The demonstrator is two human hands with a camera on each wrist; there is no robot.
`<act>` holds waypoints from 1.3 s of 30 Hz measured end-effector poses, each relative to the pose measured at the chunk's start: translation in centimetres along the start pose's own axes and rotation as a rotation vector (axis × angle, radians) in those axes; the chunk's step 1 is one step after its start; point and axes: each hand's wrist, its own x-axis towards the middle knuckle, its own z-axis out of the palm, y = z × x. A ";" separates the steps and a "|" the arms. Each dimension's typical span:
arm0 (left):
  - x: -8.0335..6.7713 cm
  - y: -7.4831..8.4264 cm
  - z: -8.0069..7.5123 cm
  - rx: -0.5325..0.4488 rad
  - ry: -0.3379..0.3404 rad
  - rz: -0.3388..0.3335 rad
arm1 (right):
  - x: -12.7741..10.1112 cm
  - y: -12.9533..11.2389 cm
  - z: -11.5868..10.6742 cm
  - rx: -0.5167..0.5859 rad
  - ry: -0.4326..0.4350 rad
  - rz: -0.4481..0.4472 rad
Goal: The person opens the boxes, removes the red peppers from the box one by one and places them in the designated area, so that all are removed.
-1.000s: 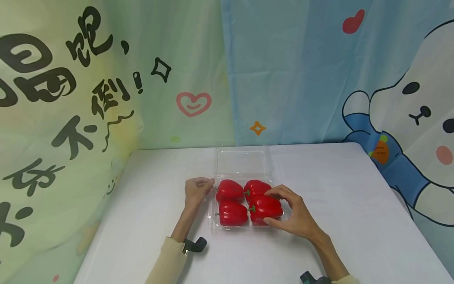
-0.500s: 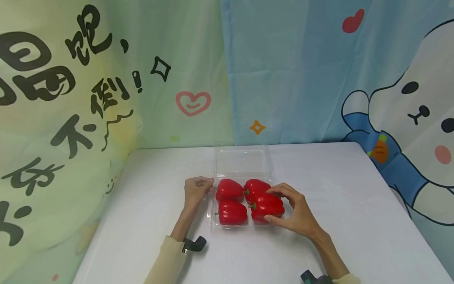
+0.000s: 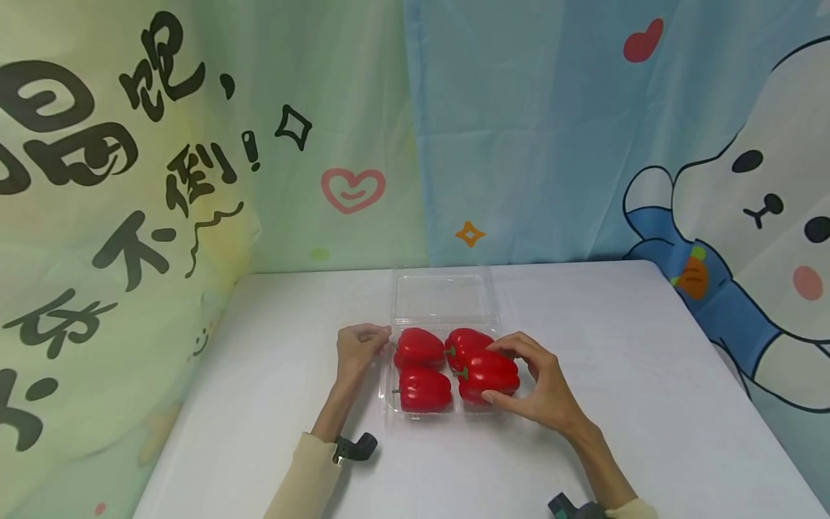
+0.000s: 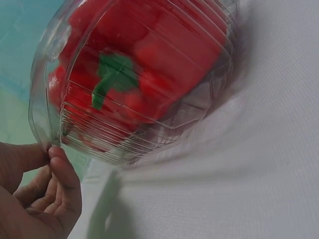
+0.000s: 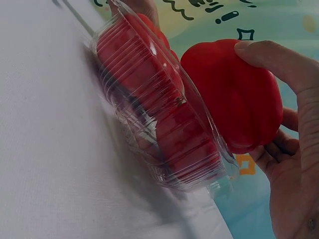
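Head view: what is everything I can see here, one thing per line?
red peppers: four, red with green stems, in the clear box; the near right one is raised above its slot
clear box: one, see-through plastic, mid-table, its lid open flat behind
table: one, white
backdrop cloths: green on the left, blue on the right, with cartoon prints
left hand: pinches the box's left rim
right hand: grips the raised pepper
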 end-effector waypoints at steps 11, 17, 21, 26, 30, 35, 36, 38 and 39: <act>0.0 -0.1 0.1 0.003 0.000 -0.002 | 0.3 -0.1 -0.6 0.020 0.040 -0.019; 0.0 0.1 0.0 -0.005 -0.006 -0.004 | 0.5 0.1 -1.0 0.028 0.061 -0.034; 0.0 0.1 0.0 -0.003 -0.009 0.001 | 0.6 0.2 -1.1 0.025 0.061 -0.017; 0.0 0.1 0.0 0.000 -0.004 -0.003 | 0.6 0.3 -1.2 0.003 0.076 -0.008; -0.1 0.1 0.0 -0.004 -0.002 -0.007 | 0.6 0.4 -1.2 -0.004 0.090 -0.018; -0.1 0.0 -0.1 -0.001 -0.003 -0.010 | 0.6 0.5 -1.1 0.013 0.091 -0.012; -0.1 0.0 0.0 -0.001 -0.004 -0.012 | 0.6 0.4 -1.1 0.014 0.092 -0.010; -0.1 0.0 -0.1 -0.001 -0.006 -0.014 | 0.6 0.4 -1.1 0.014 0.094 -0.012; -0.1 0.0 -0.1 -0.002 -0.006 -0.013 | 0.7 0.3 -1.1 0.014 0.095 -0.013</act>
